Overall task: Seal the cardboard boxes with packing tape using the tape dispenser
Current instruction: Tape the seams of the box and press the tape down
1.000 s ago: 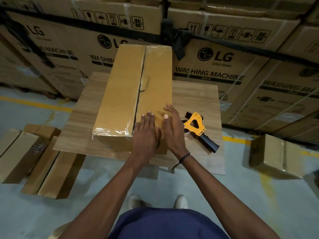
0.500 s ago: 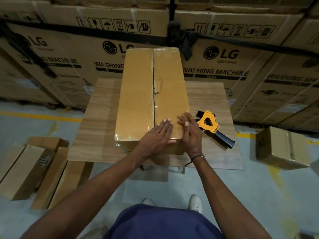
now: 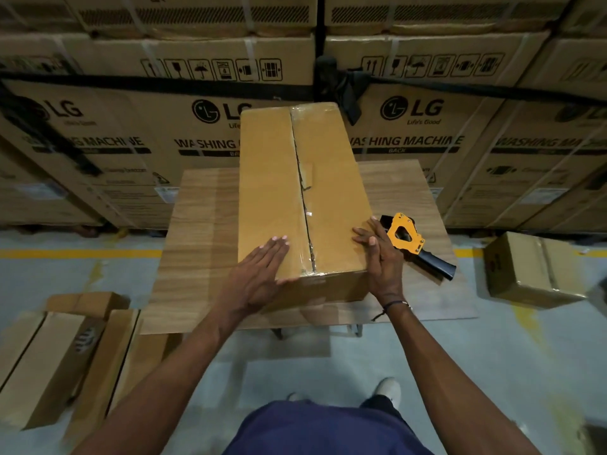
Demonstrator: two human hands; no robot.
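The hands have spread apart: the left hand [image 3: 262, 274] now lies flat on the cardboard box [image 3: 302, 205], while the right hand [image 3: 381, 257] presses its right edge with straight fingers, squaring it on the desk [image 3: 197, 244]. The tape dispenser [image 3: 414, 244] lies untouched beside it. The tape roll is hidden.

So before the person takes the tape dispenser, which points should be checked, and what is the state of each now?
1. Box lies fully on the table: ok.
2. Top flaps closed, centre seam exposed: ok.
3. Seam already taped along its length: not ok; only film scraps show.
4. Left hand flat on the left flap, holding it down: ok.
5. Right hand free; it rests on the box's right edge with straight fingers: ok.
6. Tape dispenser lies just right of that hand: ok. Tape left on it: cannot tell.
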